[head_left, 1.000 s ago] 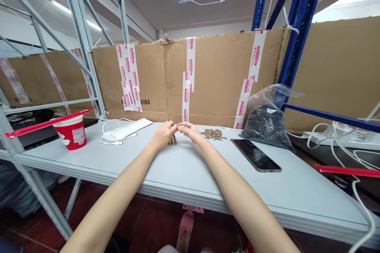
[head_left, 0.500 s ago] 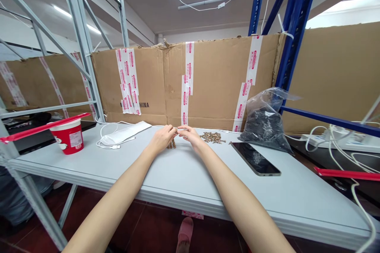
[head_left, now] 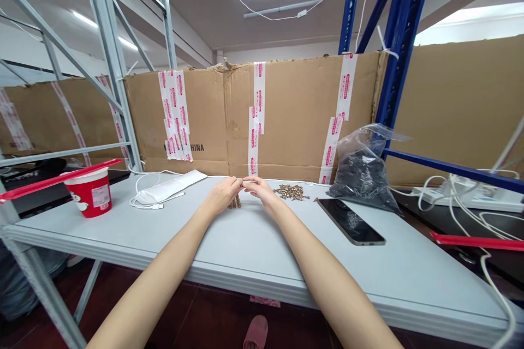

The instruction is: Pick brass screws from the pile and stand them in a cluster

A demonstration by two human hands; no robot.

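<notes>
Two lots of brass fittings lie on the bench (head_left: 245,251): a short cluster (head_left: 235,203) at 6 o'clock from the hands, and a larger loose heap (head_left: 290,192) at 2 o'clock, apparently holding most of the pieces. Above the cluster, the left hand (head_left: 221,196) and right hand (head_left: 260,191) meet, their fingers (head_left: 236,182) closed tip to tip; whether they grasp a fitting is too small to tell.

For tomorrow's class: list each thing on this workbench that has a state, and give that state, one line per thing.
left hand: fingers pinched, raised
right hand: fingers pinched, meeting the left hand's
small brass parts: loose, in a low scattered heap
clear plastic bag: filled with dark parts, standing
smartphone: lying flat, screen dark
red-and-white tub: upright
white cable: loosely looped
</notes>
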